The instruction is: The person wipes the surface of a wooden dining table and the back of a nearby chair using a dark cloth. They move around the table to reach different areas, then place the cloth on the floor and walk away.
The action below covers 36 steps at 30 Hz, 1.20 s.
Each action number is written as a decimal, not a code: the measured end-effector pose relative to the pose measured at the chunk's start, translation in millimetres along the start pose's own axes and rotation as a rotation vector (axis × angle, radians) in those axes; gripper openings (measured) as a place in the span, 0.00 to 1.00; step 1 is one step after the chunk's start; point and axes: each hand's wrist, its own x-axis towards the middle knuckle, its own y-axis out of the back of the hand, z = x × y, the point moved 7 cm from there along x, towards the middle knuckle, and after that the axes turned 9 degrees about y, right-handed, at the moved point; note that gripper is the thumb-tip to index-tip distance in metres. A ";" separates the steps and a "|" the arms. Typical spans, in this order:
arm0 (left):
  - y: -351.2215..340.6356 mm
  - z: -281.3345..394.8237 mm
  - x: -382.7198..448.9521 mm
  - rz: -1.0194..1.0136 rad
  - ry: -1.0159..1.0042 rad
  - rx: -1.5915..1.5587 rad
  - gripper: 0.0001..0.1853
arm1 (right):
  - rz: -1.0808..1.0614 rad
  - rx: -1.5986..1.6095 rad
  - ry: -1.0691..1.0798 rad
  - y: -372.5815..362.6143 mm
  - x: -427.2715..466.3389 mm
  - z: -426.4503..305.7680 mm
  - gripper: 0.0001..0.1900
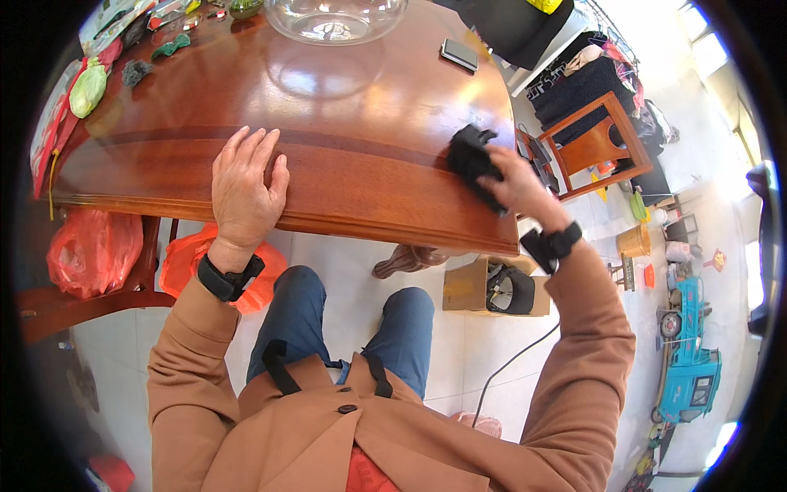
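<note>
My right hand (519, 184) grips a bunched black cloth (472, 161) against the top of a polished wooden table (369, 178), near its right end. The hand looks slightly blurred. Flat on the table's front part rests my left hand (249, 178), empty, with the thumb held apart from the fingers. Farther back on the tabletop stands a large clear glass bowl (335, 21), cut off by the picture's top edge. A dark flat device, perhaps a phone (459, 55), lies near the back right edge.
Packets, a pale green bundle (88, 91) and a grey scouring pad (136, 73) lie on the table's left end. Red plastic bags (95, 252) hang below it. A cardboard box (464, 289) sits on the floor by a carved table leg (409, 259). A wooden chair (593, 147) stands at right.
</note>
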 end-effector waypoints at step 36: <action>8.9 -9.3 -0.7 0.067 0.001 -0.213 0.19 | 0.020 0.133 0.223 -22.5 64.6 -169.2 0.26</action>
